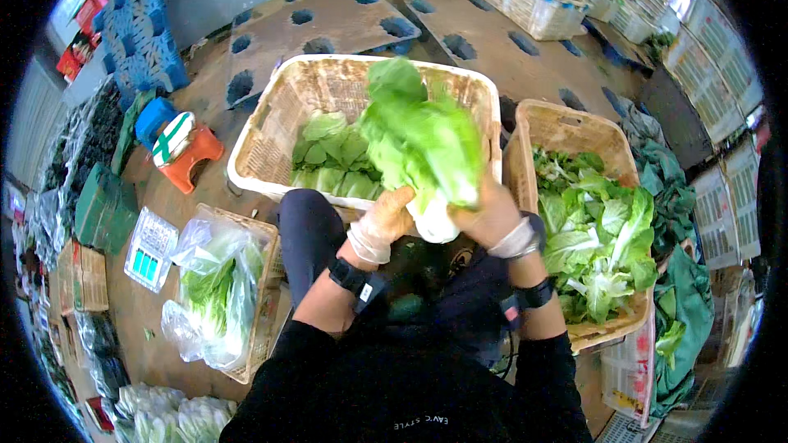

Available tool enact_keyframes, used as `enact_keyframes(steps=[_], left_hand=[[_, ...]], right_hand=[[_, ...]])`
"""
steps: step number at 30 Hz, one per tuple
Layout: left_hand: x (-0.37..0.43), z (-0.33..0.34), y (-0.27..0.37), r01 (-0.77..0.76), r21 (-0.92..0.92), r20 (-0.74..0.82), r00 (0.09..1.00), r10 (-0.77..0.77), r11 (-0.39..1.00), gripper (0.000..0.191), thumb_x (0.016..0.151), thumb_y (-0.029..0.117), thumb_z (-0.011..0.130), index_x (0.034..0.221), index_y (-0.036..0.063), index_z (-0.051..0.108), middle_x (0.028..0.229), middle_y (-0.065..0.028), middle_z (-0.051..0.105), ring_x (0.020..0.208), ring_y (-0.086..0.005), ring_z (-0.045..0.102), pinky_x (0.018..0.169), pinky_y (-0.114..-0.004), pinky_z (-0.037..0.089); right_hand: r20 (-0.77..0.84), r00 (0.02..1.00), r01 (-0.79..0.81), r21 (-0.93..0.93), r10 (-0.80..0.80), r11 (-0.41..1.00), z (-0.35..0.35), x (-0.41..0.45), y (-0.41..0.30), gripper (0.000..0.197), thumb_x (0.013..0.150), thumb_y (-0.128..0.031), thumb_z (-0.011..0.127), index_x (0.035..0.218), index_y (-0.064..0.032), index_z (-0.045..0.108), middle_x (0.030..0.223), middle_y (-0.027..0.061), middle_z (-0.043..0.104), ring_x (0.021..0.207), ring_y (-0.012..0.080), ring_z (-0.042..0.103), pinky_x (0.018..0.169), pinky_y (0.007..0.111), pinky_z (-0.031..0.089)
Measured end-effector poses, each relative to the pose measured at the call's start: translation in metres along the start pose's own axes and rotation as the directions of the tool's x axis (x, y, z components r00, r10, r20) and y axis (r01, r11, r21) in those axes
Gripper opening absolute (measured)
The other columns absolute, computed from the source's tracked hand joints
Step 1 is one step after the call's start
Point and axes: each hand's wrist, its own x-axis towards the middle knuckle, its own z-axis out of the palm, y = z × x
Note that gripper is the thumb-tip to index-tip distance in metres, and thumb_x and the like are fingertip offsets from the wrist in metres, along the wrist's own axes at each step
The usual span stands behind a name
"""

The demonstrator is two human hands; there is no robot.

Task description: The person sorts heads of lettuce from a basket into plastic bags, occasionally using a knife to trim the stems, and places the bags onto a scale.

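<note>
A leafy green cabbage head (425,147) is held up in front of me, its white base (435,221) pointing towards my body and its leaves blurred. My left hand (385,219), in a thin clear glove, grips it near the base on the left. On the other side my right hand (492,215), gloved and blurred, also grips it close to the base. Beneath and beyond the cabbage stands a muddy white plastic crate (265,154) between my knees and the pallets. More cabbage heads (335,157) lie in rows inside that crate, partly hidden by the held one.
Right of me, a tan crate (578,117) holds loose leaves (600,240). A crate (261,301) at left carries bagged greens (212,295). Behind it are an orange stool (206,151) and a tray (151,249). Pallets (277,43) cover the floor ahead; bagged vegetables (175,415) lie lower left.
</note>
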Motion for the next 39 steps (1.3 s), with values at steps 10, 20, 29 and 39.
enact_keyframes(steps=[10,20,29,39], left_hand=[[-0.074,-0.005,0.041,-0.360,0.155,-0.085,0.923,0.376,0.920,0.082,0.068,0.037,0.071,0.131,0.0061,0.029,0.130,-0.0079,0.039,0.119,-0.0231,0.037,0.100,-0.039,0.029],[-0.172,-0.051,0.109,-0.439,0.157,-0.232,0.854,0.465,0.885,0.069,0.076,0.037,0.064,0.128,0.0050,0.033,0.125,-0.0088,0.045,0.113,-0.0238,0.045,0.094,-0.040,0.039],[-0.201,-0.112,0.091,-0.631,-0.345,-0.291,0.776,0.560,0.695,0.077,0.075,0.054,0.056,0.135,0.0162,0.025,0.137,-0.0083,0.031,0.123,-0.0300,0.032,0.102,-0.047,0.027],[-0.166,-0.097,0.081,-0.571,-0.409,-0.170,0.814,0.555,0.712,0.066,0.082,0.050,0.043,0.134,0.0124,0.026,0.134,-0.0111,0.034,0.121,-0.0320,0.033,0.103,-0.046,0.025]], right_hand=[[-0.016,0.997,0.058,-0.578,-0.082,0.814,0.093,0.011,-0.084,0.110,0.047,-0.031,0.080,0.132,-0.0008,0.018,0.125,0.0284,0.032,0.108,0.0412,0.041,0.092,0.041,0.037],[0.491,0.849,0.064,0.269,-0.194,0.961,0.148,0.061,-0.102,0.085,0.063,-0.032,0.074,0.128,0.0004,0.030,0.120,0.0194,0.047,0.111,0.0275,0.047,0.093,0.033,0.036],[0.357,0.931,-0.152,0.554,-0.069,0.818,0.195,0.039,-0.102,0.041,0.081,-0.016,0.057,0.117,0.0003,0.046,0.110,0.0150,0.055,0.097,0.0205,0.054,0.082,0.030,0.042],[-0.255,0.965,0.022,-0.147,-0.060,0.989,0.181,0.043,-0.103,0.017,0.082,-0.019,0.054,0.081,-0.0039,0.046,0.064,0.0190,0.054,0.060,0.0385,0.054,0.050,0.043,0.041]])
